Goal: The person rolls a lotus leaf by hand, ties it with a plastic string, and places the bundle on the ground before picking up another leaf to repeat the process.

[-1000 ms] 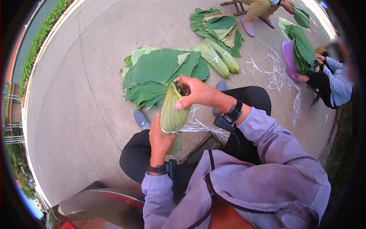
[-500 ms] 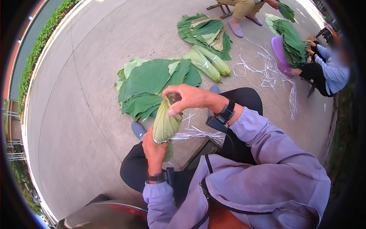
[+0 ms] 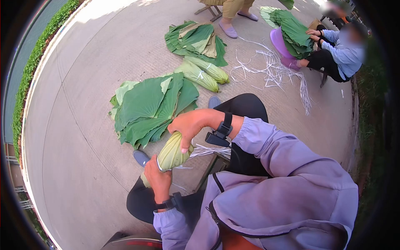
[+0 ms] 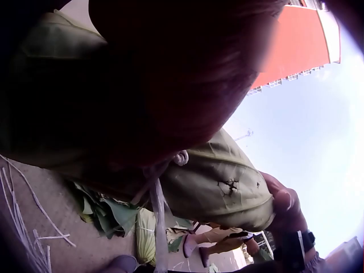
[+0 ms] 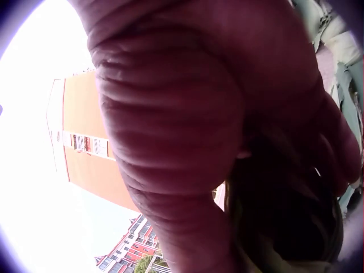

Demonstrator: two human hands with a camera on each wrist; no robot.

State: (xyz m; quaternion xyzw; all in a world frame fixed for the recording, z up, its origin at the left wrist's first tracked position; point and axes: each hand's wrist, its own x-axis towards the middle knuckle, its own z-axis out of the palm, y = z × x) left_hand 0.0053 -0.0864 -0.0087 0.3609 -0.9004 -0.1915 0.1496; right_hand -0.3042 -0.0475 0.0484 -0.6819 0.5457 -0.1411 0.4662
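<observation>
A rolled bundle of pale green lotus leaves (image 3: pixel 173 155) hangs tilted between my hands in the head view. My left hand (image 3: pixel 158 179) grips its lower end, where a white tie goes round it. My right hand (image 3: pixel 192 126) holds the upper end, fingers over the top and thumb along the near side. The left wrist view shows the bundle (image 4: pixel 227 187) with a small torn hole, and the tie's white strip (image 4: pixel 159 222) dangles from a knot. Dark shadow covers most of the bundle in the right wrist view.
A pile of green lotus leaves (image 3: pixel 143 106) lies on the pavement before me. Beyond it are two tied bundles (image 3: pixel 198 76) and another leaf pile (image 3: pixel 196 41). White strips (image 3: pixel 268 62) are scattered to the right, near a seated person handling leaves (image 3: pixel 293 31).
Both hands and the bundle have moved left and downward in the head view, and the bundle tilts more. My right hand has come further over its top. The head view has turned rightward.
</observation>
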